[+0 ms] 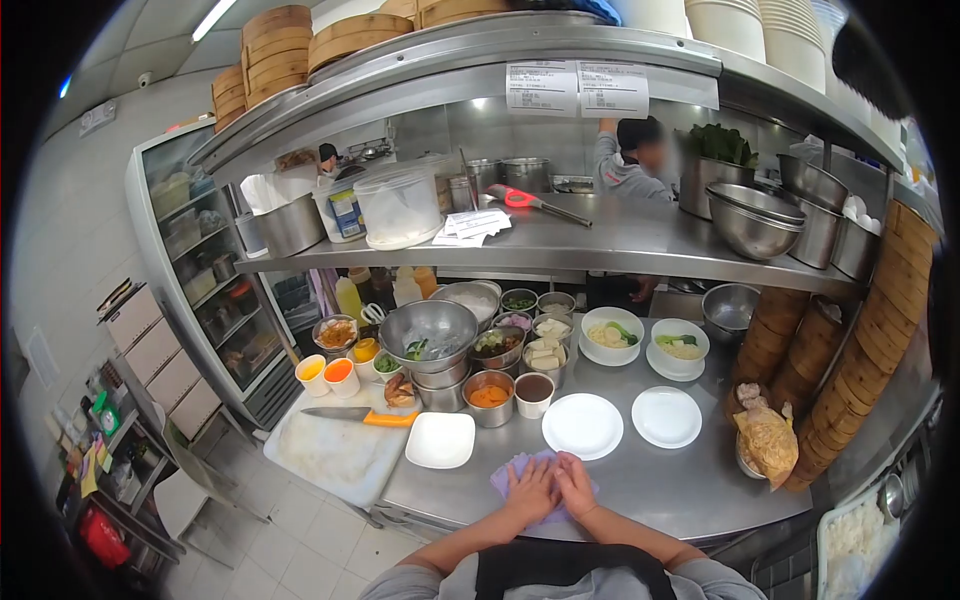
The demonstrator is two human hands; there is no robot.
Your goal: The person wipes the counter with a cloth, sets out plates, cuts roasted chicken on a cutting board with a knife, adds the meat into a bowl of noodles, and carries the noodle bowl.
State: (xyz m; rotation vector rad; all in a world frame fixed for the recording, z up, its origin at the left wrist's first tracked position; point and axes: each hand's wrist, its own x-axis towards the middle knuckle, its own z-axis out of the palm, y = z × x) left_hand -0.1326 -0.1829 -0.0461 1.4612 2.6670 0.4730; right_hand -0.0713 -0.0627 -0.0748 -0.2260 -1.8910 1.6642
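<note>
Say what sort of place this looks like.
Probably a restaurant kitchen: printed slips hang from the upper shelf, bamboo steamers stand stacked at the right, and a knife lies on a cutting board.

Matt cloth, smooth shiny metal counter, glossy plates, matt wooden steamers

Cloth under hands, knife on board

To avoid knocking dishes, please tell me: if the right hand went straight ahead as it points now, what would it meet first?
Most likely the round white plate, the left one of two, just beyond the fingertips of the right hand; any gap is hard to judge.
</note>
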